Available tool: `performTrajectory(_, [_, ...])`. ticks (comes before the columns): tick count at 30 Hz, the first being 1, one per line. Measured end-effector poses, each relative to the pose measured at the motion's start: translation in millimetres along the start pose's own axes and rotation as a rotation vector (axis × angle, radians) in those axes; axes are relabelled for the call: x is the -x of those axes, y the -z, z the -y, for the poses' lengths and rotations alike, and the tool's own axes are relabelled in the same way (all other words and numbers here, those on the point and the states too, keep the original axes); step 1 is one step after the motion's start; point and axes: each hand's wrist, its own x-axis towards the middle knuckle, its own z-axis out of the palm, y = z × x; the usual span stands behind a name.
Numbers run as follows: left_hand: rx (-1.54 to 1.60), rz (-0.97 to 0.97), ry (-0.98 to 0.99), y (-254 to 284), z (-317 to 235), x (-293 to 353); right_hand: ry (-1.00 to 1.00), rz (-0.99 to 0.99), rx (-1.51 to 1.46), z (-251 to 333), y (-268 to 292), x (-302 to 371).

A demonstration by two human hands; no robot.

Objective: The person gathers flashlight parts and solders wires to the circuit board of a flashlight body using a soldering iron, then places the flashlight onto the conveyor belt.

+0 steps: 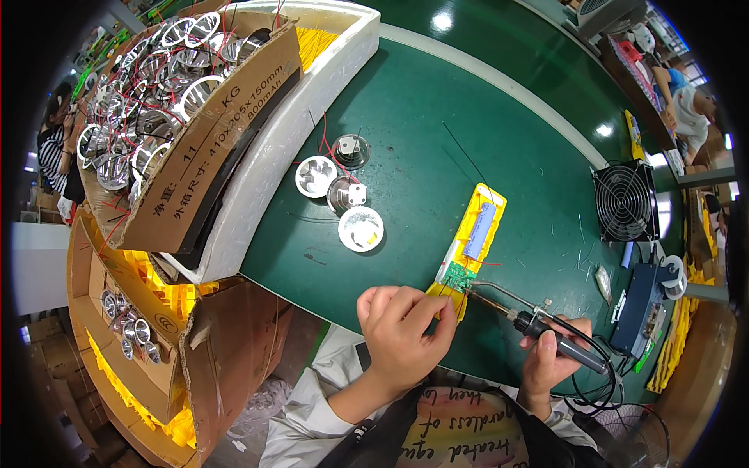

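Observation:
A yellow plastic housing lies on the green bench in front of me. It carries a blue-violet cylindrical battery and, at its near end, a small green circuit board. My right hand grips a soldering iron with a dark handle and a thin metal tube along its shaft. The iron's tip is at the board's right edge. My left hand is closed in a pinch over the near end of the housing. Thin dark wires show by its fingertips; what it pinches is hidden.
Several round reflectors with wires lie left of the housing. A white foam box and a carton heaped with reflectors fill the left. At right stand a black fan, a blue box-shaped unit and a solder spool.

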Motion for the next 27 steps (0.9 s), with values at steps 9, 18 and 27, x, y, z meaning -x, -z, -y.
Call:
performTrajectory(9, [-0.018, 0.016, 0.004, 2.4, -1.8, -0.7, 0.012, -0.075, -0.039, -0.8, 8.6, 2.4])
performTrajectory(18, [-0.171, 0.275, 0.073, 11.2, -27.9, -30.9, 0.156, -0.230, 0.060, -4.0, 40.6, -9.3])
performTrajectory(27, [-0.441, 0.716, -0.482, 12.7, -14.4, -64.7, 0.350, -0.542, 0.051, -1.9, 90.3, -23.8])
